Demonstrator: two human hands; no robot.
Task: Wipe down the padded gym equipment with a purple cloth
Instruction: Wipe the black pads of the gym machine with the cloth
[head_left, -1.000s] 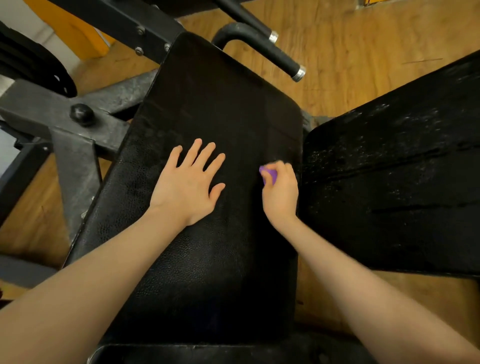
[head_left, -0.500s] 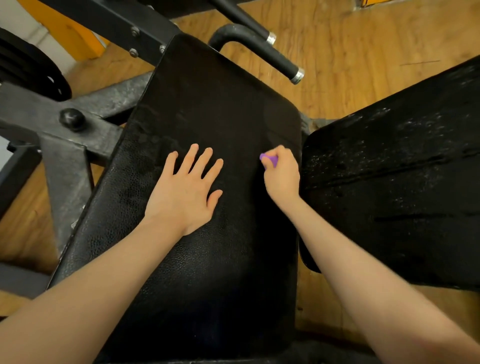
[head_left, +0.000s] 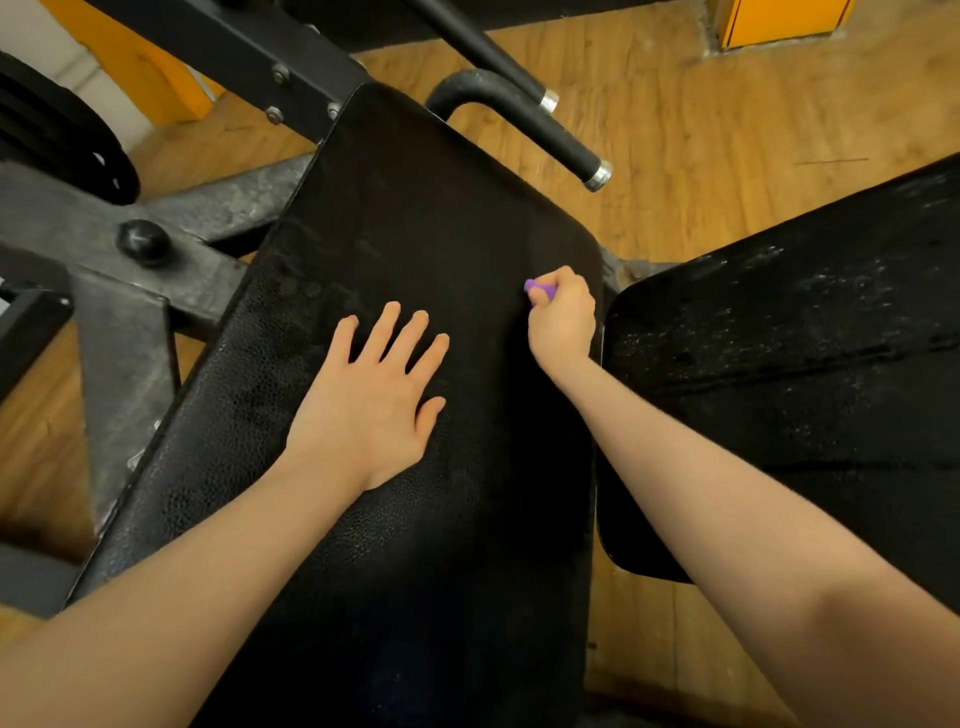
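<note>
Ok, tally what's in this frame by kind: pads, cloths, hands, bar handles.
Black pads: 2, centre pad, right pad
Purple cloth: 1
Hands: 2, left hand, right hand
Bar handles: 2, grip handle, thin bar
Total: 7

Wooden plank floor (head_left: 727, 104), orange cabinet (head_left: 779, 18) at the far edge.

One view only, from the person's head, looking forward and steeply down from close above a long black pad (head_left: 415, 249) that runs away from the camera. Both forearms enter from the bottom edge. The wide lens bends the edges, so the second pad (head_left: 810, 374) at right and the wooden floor (head_left: 727, 130) beyond probably appear more slanted than they are.
</note>
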